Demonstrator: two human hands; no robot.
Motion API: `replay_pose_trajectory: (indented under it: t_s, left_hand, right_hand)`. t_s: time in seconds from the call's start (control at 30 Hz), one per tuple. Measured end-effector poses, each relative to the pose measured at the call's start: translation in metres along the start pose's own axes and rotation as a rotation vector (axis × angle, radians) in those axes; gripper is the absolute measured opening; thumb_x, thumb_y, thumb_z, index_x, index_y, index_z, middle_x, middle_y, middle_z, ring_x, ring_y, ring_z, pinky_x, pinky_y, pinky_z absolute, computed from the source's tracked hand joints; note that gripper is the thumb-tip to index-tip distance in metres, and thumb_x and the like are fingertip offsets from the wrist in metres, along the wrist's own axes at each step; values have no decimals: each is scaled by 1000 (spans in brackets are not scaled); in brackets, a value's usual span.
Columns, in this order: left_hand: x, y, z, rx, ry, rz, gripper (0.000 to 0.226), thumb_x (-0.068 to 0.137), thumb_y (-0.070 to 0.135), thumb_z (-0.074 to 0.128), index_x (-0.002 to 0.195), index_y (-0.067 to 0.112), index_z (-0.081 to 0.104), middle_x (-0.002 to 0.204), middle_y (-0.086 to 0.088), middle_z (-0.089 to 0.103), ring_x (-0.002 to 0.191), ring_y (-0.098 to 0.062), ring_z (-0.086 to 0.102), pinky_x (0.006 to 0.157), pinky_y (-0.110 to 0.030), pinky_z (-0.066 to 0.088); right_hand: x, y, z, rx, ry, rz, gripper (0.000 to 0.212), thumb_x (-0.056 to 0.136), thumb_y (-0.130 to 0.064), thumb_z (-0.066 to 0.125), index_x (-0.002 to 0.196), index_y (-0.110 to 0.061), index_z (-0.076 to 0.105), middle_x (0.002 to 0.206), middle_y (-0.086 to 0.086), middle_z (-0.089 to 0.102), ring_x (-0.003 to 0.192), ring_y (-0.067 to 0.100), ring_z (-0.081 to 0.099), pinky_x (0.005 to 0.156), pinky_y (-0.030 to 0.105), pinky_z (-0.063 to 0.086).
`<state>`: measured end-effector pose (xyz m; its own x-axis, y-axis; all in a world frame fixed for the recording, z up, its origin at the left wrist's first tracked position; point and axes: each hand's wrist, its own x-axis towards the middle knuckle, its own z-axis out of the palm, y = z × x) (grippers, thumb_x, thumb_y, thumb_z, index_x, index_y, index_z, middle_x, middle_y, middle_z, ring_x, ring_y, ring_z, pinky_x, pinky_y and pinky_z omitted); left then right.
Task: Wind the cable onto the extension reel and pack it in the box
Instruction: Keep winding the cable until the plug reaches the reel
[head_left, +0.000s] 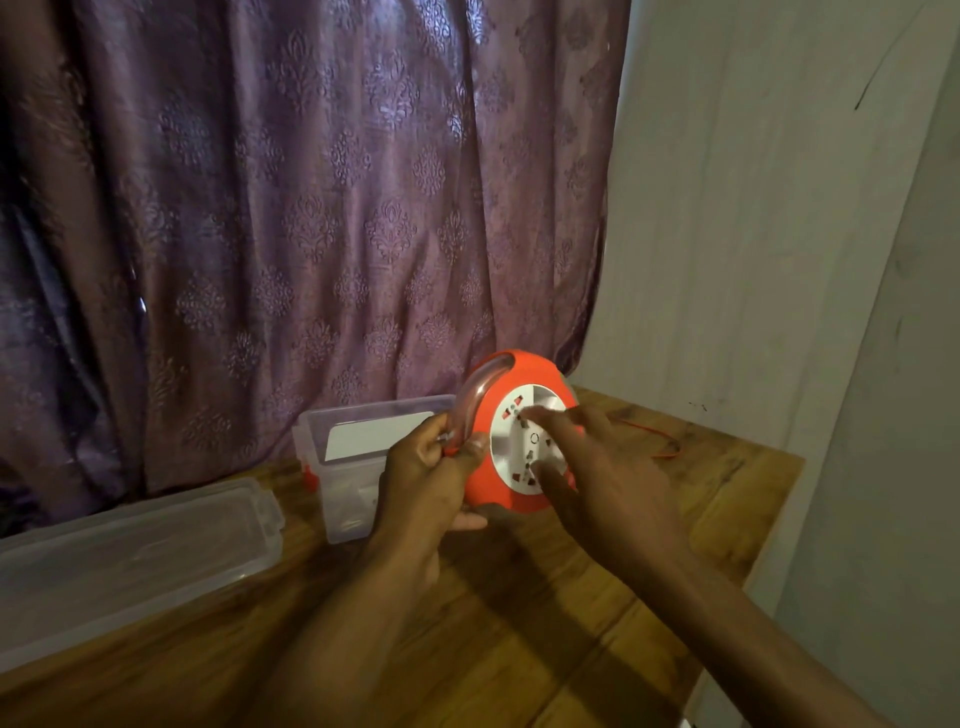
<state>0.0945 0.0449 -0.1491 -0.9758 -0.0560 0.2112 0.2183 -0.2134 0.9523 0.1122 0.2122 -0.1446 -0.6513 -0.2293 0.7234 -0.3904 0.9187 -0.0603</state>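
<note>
Your left hand (431, 478) grips reel (519, 431); right hand (587, 467) fingers straight on hub. Cable (660, 441) at 3 o'clock unwound; box (363, 447) waits w/o reel.

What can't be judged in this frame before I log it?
- Head view: the cable runs behind the right hand, so how much is wound is hidden.
- Box contents: blocked by the left hand.
- Reel socket markings: too blurred.
</note>
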Motion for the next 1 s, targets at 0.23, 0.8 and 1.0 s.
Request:
replay_pose_trajectory:
  t_s: [0.23,0.8,1.0]
  left_hand:
    - [8,6,-16,71,-66,-92,24,90,23,69,114,30,66,114,-3,70,94,-29,71,50,-38,60]
    - [5,-13,-16,162,-116,-188,31,91,24,68,121,28,63,112,-1,71,97,-30,69,55,-44,62]
    - [1,-17,-10,143,-105,-211,23,92,22,67,115,26,65,113,-1,70,96,-32,69,53,-43,62]
  right_hand:
    - [-4,1,15,-107,-200,-74,83,71,-11,64,131,-55,28,146,2,34,79,25,66,39,18,19]
    - [-15,12,34,-63,-302,85,66,85,-42,54,133,-59,12,128,-3,41,84,25,64,61,34,53]
    - [-20,15,42,17,-191,173,64,78,-72,37,136,-49,22,113,-3,58,92,23,63,67,36,52]
